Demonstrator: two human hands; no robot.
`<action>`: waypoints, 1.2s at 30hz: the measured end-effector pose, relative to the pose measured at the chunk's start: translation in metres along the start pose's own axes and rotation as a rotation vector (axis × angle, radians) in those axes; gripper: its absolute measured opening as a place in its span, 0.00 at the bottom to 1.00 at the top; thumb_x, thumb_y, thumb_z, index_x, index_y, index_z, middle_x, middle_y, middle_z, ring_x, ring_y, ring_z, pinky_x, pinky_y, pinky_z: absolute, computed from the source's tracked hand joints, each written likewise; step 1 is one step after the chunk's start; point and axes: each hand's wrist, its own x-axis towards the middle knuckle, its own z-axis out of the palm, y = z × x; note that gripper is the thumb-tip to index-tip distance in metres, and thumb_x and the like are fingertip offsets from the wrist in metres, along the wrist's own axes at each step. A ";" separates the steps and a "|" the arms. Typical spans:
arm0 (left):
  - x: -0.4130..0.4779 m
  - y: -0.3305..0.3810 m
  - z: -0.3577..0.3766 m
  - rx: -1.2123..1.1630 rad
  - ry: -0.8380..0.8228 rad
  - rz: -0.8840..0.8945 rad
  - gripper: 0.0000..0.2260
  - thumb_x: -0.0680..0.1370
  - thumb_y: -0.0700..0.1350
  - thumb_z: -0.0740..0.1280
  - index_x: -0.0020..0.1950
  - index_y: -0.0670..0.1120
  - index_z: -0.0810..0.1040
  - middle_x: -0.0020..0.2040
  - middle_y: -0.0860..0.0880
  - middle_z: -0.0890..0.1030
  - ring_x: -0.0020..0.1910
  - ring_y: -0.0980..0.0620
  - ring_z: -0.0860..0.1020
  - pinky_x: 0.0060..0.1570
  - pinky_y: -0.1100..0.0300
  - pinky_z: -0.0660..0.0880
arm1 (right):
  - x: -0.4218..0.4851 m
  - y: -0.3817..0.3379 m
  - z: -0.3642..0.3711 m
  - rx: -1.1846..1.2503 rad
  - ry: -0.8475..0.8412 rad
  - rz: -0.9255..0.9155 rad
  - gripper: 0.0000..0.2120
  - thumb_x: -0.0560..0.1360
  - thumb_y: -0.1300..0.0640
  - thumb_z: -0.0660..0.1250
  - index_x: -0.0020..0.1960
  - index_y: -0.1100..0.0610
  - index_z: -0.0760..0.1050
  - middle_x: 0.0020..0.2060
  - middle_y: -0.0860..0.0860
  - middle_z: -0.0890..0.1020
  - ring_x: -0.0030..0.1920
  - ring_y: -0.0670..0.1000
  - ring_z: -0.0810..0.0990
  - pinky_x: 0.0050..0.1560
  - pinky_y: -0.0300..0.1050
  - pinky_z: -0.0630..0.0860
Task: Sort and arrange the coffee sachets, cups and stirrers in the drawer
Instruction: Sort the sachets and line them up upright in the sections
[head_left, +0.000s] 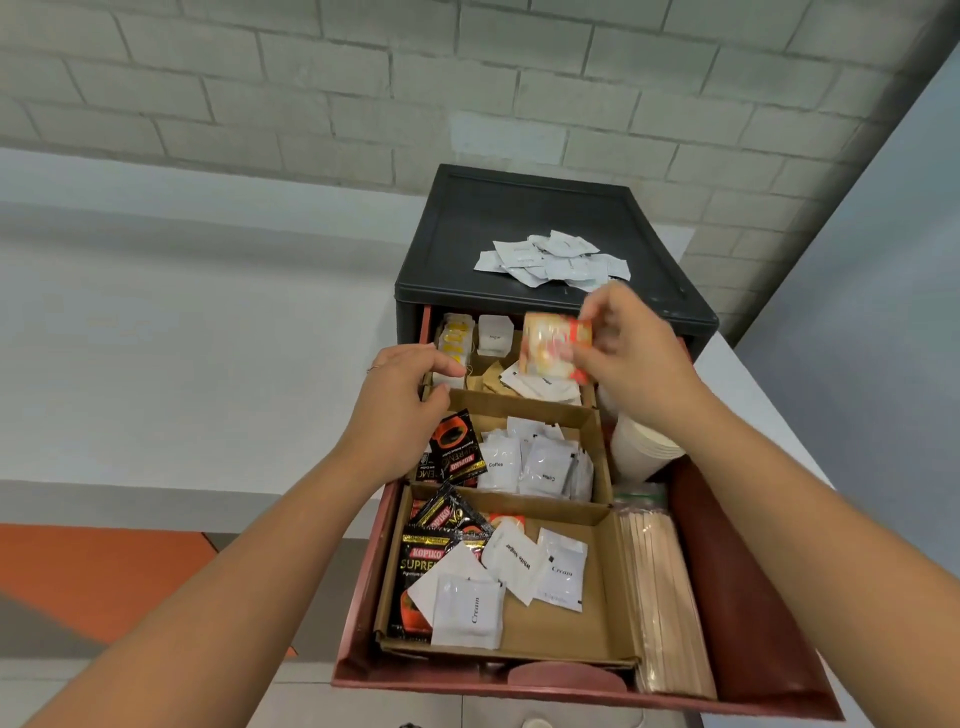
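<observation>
Red-brown drawer (769, 597) pulled out of a black cabinet (519, 208); cardboard dividers (566, 618) split it into compartments running front to back.

Far left: left hand (410, 384) at the left edge of the back compartment, fingers curled beside the yellow sachets (454, 338). Cannot tell whether it grips the cardboard or only rests there.

Left side of the front compartment: black sachets (423, 571) printed "KOPIKO SUPREMO" in red and gold. More of the same stand on end in the middle compartment (454, 447).

Centre, front compartment: white sachets lying loose, two labelled "Cream" (470, 610), one "White Sugar" (511, 556). In the middle compartment, white sachets marked "Coffee" (498, 462) stand packed in rows. In the back compartment, brown packets (493, 379) and more white ones; their print is too small to read.

On the cabinet top: a loose heap of white sachets (556, 260), writing illegible.

Right of centre: right hand (634, 353) pinches an orange-and-red sachet (556, 345) between thumb and fingertips, raised above the back compartment. It is motion-blurred, label unreadable.

Right strip of the drawer: a stack of pale paper cups (644, 447) lying on its side. In front of it, wooden stirrers (660, 597) bundled in a clear bag, lengthwise along the divider.
</observation>
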 end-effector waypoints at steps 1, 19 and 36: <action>0.000 0.000 0.000 -0.003 0.001 0.003 0.10 0.80 0.40 0.65 0.56 0.53 0.80 0.65 0.51 0.76 0.68 0.57 0.67 0.62 0.68 0.60 | 0.016 -0.003 0.003 -0.007 0.068 0.001 0.16 0.75 0.61 0.70 0.49 0.44 0.66 0.51 0.42 0.77 0.47 0.45 0.81 0.33 0.33 0.79; 0.002 -0.005 0.000 -0.011 -0.001 0.012 0.12 0.80 0.39 0.65 0.54 0.57 0.79 0.61 0.57 0.73 0.62 0.64 0.65 0.54 0.81 0.57 | 0.087 -0.008 0.043 -0.421 0.183 -0.328 0.09 0.78 0.53 0.66 0.57 0.52 0.80 0.57 0.49 0.75 0.60 0.48 0.66 0.56 0.42 0.65; 0.001 -0.003 0.000 -0.038 0.005 0.022 0.12 0.80 0.39 0.65 0.53 0.56 0.79 0.60 0.57 0.72 0.66 0.60 0.67 0.57 0.77 0.59 | -0.089 0.023 0.095 -0.616 -0.737 -0.394 0.33 0.67 0.38 0.73 0.67 0.50 0.68 0.57 0.48 0.71 0.58 0.49 0.66 0.57 0.46 0.69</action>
